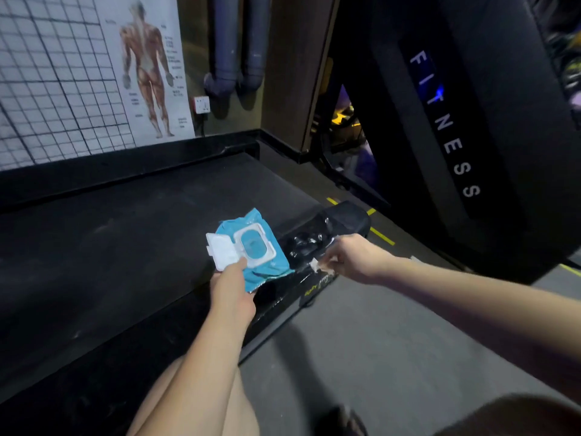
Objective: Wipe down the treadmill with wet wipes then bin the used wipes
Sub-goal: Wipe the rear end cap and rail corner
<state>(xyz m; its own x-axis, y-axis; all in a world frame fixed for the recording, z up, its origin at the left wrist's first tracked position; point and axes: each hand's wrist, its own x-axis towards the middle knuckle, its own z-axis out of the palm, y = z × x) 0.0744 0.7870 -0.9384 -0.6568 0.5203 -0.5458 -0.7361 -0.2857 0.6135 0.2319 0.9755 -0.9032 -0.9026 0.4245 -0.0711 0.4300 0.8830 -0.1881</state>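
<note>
The left hand (231, 289) has its fingers curled round a blue wet-wipe pack (255, 247), white lid flipped open, above the treadmill belt (125, 247). Just beside it, the right hand (352, 258) pinches a crumpled white wipe (316, 265) against the treadmill's glossy side rail (303, 245). An anatomy poster (147, 67) hangs on the far wall.

Wipes pack (255, 247) left of wipe (316, 265)

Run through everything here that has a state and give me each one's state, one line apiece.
wet wipes pack: held by the left hand.
lid: flipped open.
left hand: grips the pack's near edge.
right hand: pinches the wipe.
wipe: crumpled, pressed on the treadmill side rail.
treadmill side rail: glossy, with wet-looking streaks.
</note>
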